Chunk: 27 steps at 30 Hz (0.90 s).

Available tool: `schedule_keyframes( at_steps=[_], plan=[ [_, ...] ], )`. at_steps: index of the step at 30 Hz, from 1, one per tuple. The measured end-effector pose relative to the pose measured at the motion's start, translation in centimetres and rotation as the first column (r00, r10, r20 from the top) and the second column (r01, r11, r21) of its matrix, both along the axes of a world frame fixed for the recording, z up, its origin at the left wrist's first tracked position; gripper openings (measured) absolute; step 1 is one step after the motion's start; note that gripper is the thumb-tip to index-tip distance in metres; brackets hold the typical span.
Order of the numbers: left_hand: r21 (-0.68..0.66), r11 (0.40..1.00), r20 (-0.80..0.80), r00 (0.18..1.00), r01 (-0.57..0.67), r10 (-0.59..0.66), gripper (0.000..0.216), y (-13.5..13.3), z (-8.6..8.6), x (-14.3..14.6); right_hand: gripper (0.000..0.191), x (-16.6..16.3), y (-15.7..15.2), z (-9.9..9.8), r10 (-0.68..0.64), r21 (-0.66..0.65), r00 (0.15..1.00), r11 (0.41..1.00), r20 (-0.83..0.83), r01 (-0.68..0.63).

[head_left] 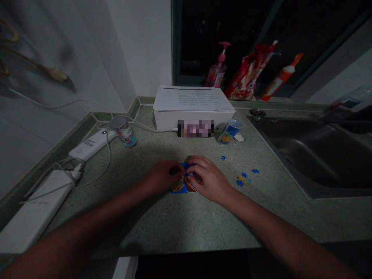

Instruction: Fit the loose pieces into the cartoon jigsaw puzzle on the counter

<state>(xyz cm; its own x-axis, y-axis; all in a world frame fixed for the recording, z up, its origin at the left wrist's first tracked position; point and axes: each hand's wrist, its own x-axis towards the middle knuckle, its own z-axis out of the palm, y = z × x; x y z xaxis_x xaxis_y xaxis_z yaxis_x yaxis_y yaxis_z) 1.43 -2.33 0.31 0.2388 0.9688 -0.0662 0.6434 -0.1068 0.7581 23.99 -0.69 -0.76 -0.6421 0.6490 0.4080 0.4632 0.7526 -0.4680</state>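
Observation:
A partly joined jigsaw puzzle (180, 190), blue with yellow and dark red areas, lies flat on the counter beneath both hands. My left hand (165, 175) is closed in a pinch at the puzzle's upper middle, thumb and forefinger on a blue jigsaw piece. From the other side my right hand (207, 178) meets it, fingers bent and pinching at the same blue part. The fingers cover much of the puzzle, so the piece's outline is hidden. Several loose jigsaw pieces (243, 179) lie to the right, and one blue piece (223, 157) sits apart, farther back.
Behind the hands stand a blue can (229, 132), a lid (239, 138), a pixelated device (195, 128) and a white box (193, 119). Left are a jar (124, 133), a power bank (91, 145) and a power strip (37, 209) with cables. A sink (319, 155) is right.

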Motion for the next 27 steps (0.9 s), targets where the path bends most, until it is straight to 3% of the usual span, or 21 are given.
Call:
schedule_keyframes(
  at_steps=[15,27],
  plan=[
    [-0.079,0.995,-0.025,0.998,0.053,-0.056,0.016,-0.46,-0.52,0.30,0.012,0.04,-0.44,0.48,0.031,-0.042,0.993,0.999,0.111,-0.027],
    [-0.030,0.998,-0.091,0.994,0.060,-0.062,0.010,-0.73,-0.97,0.23,0.016,0.09,-0.57,0.68,0.049,-0.041,0.989,0.998,0.142,-0.044]
  ],
)
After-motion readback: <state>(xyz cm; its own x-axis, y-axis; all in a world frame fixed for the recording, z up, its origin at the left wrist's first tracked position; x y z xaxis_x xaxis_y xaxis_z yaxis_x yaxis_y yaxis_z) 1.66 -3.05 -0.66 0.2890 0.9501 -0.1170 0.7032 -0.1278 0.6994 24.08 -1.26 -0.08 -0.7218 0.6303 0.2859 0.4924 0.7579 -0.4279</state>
